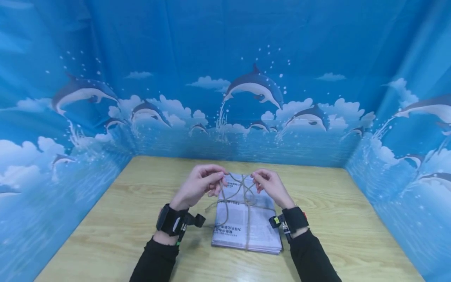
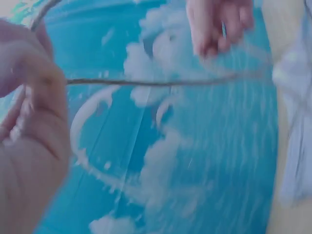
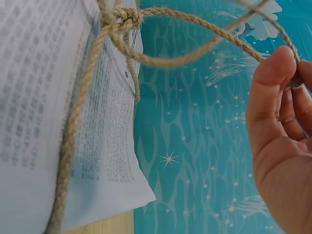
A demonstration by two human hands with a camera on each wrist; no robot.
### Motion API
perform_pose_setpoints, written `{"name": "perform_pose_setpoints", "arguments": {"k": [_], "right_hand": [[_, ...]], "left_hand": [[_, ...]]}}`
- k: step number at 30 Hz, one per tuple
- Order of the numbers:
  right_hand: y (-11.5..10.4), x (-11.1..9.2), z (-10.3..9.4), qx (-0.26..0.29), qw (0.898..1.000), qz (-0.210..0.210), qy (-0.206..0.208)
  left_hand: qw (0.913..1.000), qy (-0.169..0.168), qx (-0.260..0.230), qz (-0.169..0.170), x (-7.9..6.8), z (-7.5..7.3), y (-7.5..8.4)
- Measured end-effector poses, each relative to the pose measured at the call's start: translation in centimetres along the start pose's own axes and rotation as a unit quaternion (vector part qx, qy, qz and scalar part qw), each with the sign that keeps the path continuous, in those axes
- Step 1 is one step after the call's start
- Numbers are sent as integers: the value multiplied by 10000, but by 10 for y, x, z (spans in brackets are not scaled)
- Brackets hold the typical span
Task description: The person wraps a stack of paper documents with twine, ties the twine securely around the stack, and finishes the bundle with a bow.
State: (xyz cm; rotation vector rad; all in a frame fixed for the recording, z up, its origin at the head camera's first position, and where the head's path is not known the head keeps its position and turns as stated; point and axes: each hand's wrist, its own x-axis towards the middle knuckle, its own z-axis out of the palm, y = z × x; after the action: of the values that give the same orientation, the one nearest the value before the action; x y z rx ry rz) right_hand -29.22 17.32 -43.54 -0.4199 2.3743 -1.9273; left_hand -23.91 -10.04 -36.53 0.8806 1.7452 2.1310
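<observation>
A stack of folded newspapers point(image 1: 232, 219) lies on the table, with brown twine point(image 1: 248, 223) running round it lengthwise and crosswise. Near the far end the twine meets in a knot point(image 3: 124, 18), from which loose strands rise to both hands. My left hand point(image 1: 202, 182) pinches a strand at the upper left of the stack, its tail hanging down over the paper. In the left wrist view that strand point(image 2: 146, 83) stretches straight from the left hand point(image 2: 34, 112) toward the stack. My right hand point(image 1: 271, 184) pinches a looped strand between thumb and fingers, plain in the right wrist view point(image 3: 287, 122).
The wooden table point(image 1: 317, 207) extends on both sides of the stack. A blue curtain point(image 1: 211, 51) printed with dolphins and clouds stands behind it and along both sides. Each wrist carries a black strap point(image 1: 172, 220) with a device.
</observation>
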Motion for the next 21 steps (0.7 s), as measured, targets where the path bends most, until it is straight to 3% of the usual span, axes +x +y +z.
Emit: {"name": "perform_pose_setpoints", "arguments": {"k": [3, 5, 6, 7, 8, 10, 11, 12, 13, 18, 19, 21], "right_hand": [[-1, 0, 0, -1, 10000, 12, -18], [-1, 0, 1, 8, 10000, 21, -24], [-1, 0, 1, 1, 10000, 21, -30], [-1, 0, 1, 2, 10000, 15, -44], [-1, 0, 1, -5, 10000, 0, -62], [0, 0, 1, -1, 9999, -19, -101], [1, 0, 1, 10, 9999, -31, -117], [1, 0, 1, 10, 9999, -34, -124], [1, -1, 1, 16, 9999, -31, -129], [1, -1, 2, -40, 9999, -16, -118], [0, -1, 2, -50, 9999, -22, -119], [-1, 0, 2, -53, 9999, -45, -121]], "left_hand": [[9991, -59, -141, 394, 3, 7, -5], [9949, 178, 703, 700, 5, 9, -11], [9861, 360, 1395, 822, 7, 10, -14], [9694, 556, 2210, 912, 8, 11, -18], [9458, 735, 3019, 948, 9, 11, -23], [8886, 905, 4414, 854, 11, 11, -32], [8627, 882, 4923, 748, 12, 11, -36], [8437, 784, 5280, 571, 13, 12, -40], [8357, 642, 5445, 328, 14, 13, -44], [8515, -429, 5164, -797, 17, 23, -59], [8494, -634, 5150, -965, 16, 25, -62], [8294, -926, 5367, -1247, 15, 28, -68]]}}
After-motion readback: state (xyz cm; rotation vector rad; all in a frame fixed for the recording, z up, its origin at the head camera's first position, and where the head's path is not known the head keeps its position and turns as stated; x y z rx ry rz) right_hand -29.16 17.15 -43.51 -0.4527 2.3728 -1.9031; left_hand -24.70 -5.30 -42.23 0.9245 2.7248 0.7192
